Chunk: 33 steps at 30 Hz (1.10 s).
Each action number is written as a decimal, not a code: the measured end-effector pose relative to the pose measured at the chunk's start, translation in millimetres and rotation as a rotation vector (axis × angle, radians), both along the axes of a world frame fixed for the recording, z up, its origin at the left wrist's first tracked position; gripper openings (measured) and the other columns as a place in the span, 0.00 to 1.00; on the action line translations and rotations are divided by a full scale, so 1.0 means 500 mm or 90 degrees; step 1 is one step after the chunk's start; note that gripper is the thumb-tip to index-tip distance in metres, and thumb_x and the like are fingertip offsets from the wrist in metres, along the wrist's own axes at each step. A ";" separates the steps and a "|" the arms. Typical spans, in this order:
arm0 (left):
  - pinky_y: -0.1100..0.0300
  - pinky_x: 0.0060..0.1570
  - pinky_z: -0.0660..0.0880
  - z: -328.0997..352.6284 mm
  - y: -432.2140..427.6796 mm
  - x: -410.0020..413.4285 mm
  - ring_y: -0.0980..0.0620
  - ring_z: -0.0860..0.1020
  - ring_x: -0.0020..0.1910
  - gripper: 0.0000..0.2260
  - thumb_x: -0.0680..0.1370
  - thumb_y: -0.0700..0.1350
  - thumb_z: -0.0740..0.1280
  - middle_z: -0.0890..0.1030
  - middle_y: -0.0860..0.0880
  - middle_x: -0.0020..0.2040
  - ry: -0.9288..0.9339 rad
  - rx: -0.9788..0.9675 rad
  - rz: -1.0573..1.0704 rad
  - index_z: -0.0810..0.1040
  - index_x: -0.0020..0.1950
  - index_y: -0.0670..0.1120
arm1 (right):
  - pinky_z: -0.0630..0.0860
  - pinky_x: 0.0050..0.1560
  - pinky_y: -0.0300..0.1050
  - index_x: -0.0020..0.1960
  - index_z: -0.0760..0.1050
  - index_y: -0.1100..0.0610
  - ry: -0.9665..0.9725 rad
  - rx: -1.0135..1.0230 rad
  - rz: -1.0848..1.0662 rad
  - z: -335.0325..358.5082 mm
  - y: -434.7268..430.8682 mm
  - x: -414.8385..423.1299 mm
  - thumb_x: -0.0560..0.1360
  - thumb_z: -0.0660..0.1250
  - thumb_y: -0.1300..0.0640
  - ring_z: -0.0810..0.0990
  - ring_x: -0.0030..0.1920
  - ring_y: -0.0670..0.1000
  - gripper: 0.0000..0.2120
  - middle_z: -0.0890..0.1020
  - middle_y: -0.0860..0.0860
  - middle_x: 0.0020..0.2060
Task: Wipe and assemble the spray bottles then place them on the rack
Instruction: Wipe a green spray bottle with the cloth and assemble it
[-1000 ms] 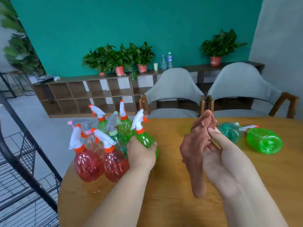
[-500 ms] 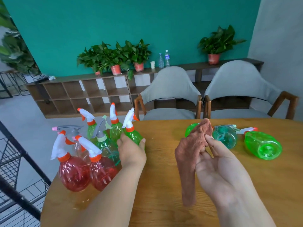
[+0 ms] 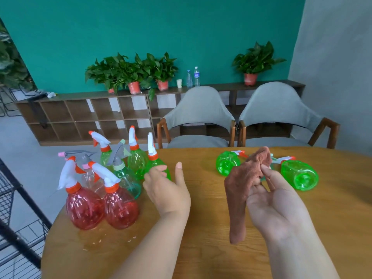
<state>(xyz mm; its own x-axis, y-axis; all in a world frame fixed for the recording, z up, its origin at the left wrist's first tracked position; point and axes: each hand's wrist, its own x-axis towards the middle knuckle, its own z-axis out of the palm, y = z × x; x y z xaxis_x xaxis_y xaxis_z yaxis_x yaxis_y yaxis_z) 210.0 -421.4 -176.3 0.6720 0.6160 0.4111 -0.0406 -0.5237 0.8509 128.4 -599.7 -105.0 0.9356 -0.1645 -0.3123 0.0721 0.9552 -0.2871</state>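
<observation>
A teal wall, a low shelf of potted plants and two grey chairs stood behind the round wooden table (image 3: 201,248). On its left part the upright spray bottles were bunched together, the two red bottles (image 3: 85,206) nearest, probably gathered on the side of the black wire rack (image 3: 22,190) for an easy transfer. The left hand (image 3: 167,190) was open, thumb raised and fingers loosely spread just beside the nearest green bottle (image 3: 154,165), holding nothing; contact could not be told. The right hand (image 3: 275,202) lay palm up, its fingers curled and pinching the brown cloth (image 3: 238,190), which hung down towards the tabletop, ready for wiping. Far right, two green bottles lay on their sides (image 3: 300,175), apparently awaiting their turn.
</observation>
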 end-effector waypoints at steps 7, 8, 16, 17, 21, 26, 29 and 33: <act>0.57 0.41 0.78 -0.008 -0.042 -0.033 0.56 0.81 0.36 0.16 0.89 0.52 0.61 0.83 0.55 0.35 0.050 0.021 -0.234 0.85 0.48 0.51 | 0.78 0.70 0.45 0.63 0.82 0.58 -0.008 -0.008 -0.029 -0.021 -0.029 -0.017 0.80 0.70 0.66 0.82 0.64 0.49 0.12 0.82 0.52 0.62; 0.55 0.44 0.80 -0.012 -0.051 -0.031 0.56 0.82 0.38 0.15 0.89 0.49 0.60 0.84 0.56 0.38 0.057 0.030 -0.258 0.85 0.52 0.51 | 0.78 0.70 0.45 0.67 0.81 0.58 -0.010 -0.006 -0.036 -0.025 -0.035 -0.018 0.80 0.70 0.66 0.80 0.68 0.48 0.17 0.81 0.52 0.66; 0.56 0.65 0.77 0.003 -0.128 -0.005 0.52 0.79 0.66 0.24 0.85 0.55 0.68 0.74 0.52 0.73 0.152 0.093 -0.350 0.70 0.81 0.56 | 0.76 0.72 0.45 0.71 0.80 0.58 -0.015 -0.043 -0.079 -0.023 -0.077 -0.016 0.81 0.69 0.67 0.79 0.59 0.48 0.19 0.82 0.53 0.59; 0.52 0.67 0.78 0.004 -0.137 0.004 0.50 0.78 0.68 0.27 0.84 0.57 0.69 0.72 0.51 0.75 0.175 0.096 -0.350 0.69 0.81 0.55 | 0.77 0.72 0.44 0.70 0.80 0.58 -0.012 -0.050 -0.081 -0.023 -0.080 -0.013 0.81 0.69 0.67 0.81 0.57 0.47 0.18 0.83 0.53 0.58; 0.45 0.72 0.76 0.005 -0.177 0.039 0.45 0.73 0.75 0.34 0.81 0.60 0.71 0.67 0.49 0.79 0.247 0.105 -0.344 0.64 0.84 0.53 | 0.81 0.62 0.39 0.67 0.83 0.59 -0.039 -0.069 -0.073 -0.028 -0.093 0.004 0.82 0.67 0.67 0.87 0.56 0.46 0.16 0.87 0.53 0.59; 0.49 0.72 0.72 0.007 -0.212 0.077 0.44 0.69 0.77 0.39 0.80 0.61 0.73 0.66 0.47 0.77 0.273 0.151 -0.306 0.61 0.85 0.49 | 0.84 0.48 0.36 0.65 0.83 0.59 -0.045 -0.084 -0.083 -0.030 -0.101 0.028 0.82 0.66 0.68 0.89 0.43 0.44 0.14 0.89 0.52 0.46; 0.48 0.71 0.72 0.004 -0.227 0.104 0.43 0.68 0.76 0.43 0.78 0.65 0.73 0.66 0.46 0.77 0.316 0.168 -0.293 0.59 0.86 0.48 | 0.83 0.41 0.34 0.63 0.83 0.59 -0.025 -0.093 -0.089 -0.036 -0.102 0.051 0.82 0.66 0.69 0.87 0.36 0.42 0.13 0.88 0.50 0.39; 0.46 0.70 0.72 0.006 -0.245 0.140 0.41 0.68 0.76 0.47 0.76 0.67 0.74 0.66 0.44 0.77 0.347 0.173 -0.286 0.57 0.86 0.49 | 0.85 0.48 0.36 0.63 0.83 0.60 -0.035 -0.104 -0.085 -0.044 -0.103 0.061 0.82 0.66 0.69 0.87 0.38 0.44 0.14 0.88 0.51 0.41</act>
